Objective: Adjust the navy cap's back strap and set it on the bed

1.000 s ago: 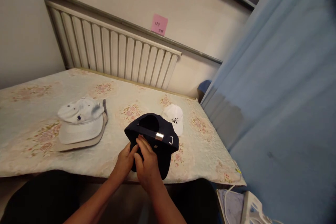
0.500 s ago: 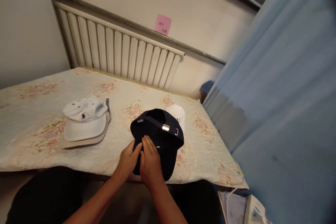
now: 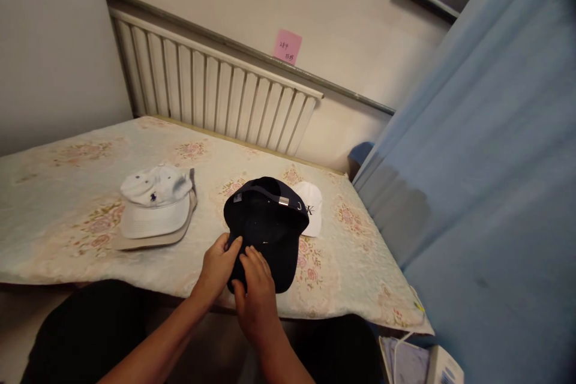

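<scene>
A black baseball cap (image 3: 279, 258) is tipped upside-down toward me above the bed edge, showing its dark inside, the underside of its brim and a back strap with a metal buckle. My left hand (image 3: 218, 264) pinches the brim's left edge, thumb on the near face, fingers hidden behind. Flat on the brim lie the fingers of my right hand (image 3: 258, 288), its thumb spread apart near the front edge. Partly behind the black cap rests a white cap (image 3: 314, 207) with black lettering. To the left, another white cap (image 3: 155, 216) sits on a beige cap (image 3: 135, 245).
The floral bed cover (image 3: 180, 273) spreads under the caps. A radiator (image 3: 211, 90) runs along the wall behind, with a pink note (image 3: 288, 46) above it. A blue curtain (image 3: 450, 192) hangs at the right. A white device (image 3: 443, 366) stands low at the right.
My right hand has slid down the brim, away from the left hand, and its thumb has spread. The black cap has tilted slightly, and more of the white cap behind shows.
</scene>
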Demonstrator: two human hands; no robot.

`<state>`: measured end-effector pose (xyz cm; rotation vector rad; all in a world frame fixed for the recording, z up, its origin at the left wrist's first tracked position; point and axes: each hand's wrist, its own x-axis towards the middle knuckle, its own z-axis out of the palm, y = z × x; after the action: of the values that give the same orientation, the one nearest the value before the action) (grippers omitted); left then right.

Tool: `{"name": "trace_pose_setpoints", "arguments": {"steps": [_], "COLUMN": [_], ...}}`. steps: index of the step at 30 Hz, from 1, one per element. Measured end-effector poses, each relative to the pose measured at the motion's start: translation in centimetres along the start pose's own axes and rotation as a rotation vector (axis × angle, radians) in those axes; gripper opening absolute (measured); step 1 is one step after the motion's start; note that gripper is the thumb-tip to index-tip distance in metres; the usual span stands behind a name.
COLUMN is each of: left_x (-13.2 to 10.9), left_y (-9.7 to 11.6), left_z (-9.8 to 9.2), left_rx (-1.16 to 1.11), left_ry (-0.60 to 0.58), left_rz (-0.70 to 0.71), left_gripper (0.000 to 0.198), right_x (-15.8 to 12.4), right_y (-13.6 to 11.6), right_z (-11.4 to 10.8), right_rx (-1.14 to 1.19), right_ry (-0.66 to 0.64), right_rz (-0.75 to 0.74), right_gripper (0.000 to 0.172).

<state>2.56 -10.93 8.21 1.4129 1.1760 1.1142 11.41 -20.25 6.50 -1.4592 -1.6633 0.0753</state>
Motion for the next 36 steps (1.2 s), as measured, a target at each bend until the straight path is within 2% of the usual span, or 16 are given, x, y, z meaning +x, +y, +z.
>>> {"name": "trace_pose_setpoints", "arguments": {"steps": [6,10,14,23,28,36], "left_x": [0.3,0.1,-0.4,-1.8,-2.3,-2.3], "left_y": [-0.3,-0.6,-1.1,-2.2,-2.0,-1.3], "left_z": [0.0,0.2,0.6,1.3,1.6,1.4], "left_rx": [0.01,0.053,0.128,0.134,0.107,0.126], "left_ry": [0.034,0.023,0.035,-0.111,-0.159,-0.136], "left_rz": [-0.027,-0.056,-0.066,0.021,0.065,0.024], "left_gripper": [0.034,0.031,0.028,0.024,0.018,0.026], "right_x": [-0.2,1.3,3.2,5.5,5.9,5.1], "right_y": [0.2,0.1,-0.2,-0.3,0.1,0.7], "right_z": [0.5,-0.4,-1.2,-0.6,-0.7,-0.6], "right_rx": [0.067,0.128,0.173,0.282,0.292,0.26], "right_ry": [-0.016,0.061,0.078,0.1,0.098,0.191], "right_rz": [0.039,0.152,0.226,0.299,0.309,0.393], "right_gripper": [0.057,0.048,0.043,0.044,0.046,0.048]}}
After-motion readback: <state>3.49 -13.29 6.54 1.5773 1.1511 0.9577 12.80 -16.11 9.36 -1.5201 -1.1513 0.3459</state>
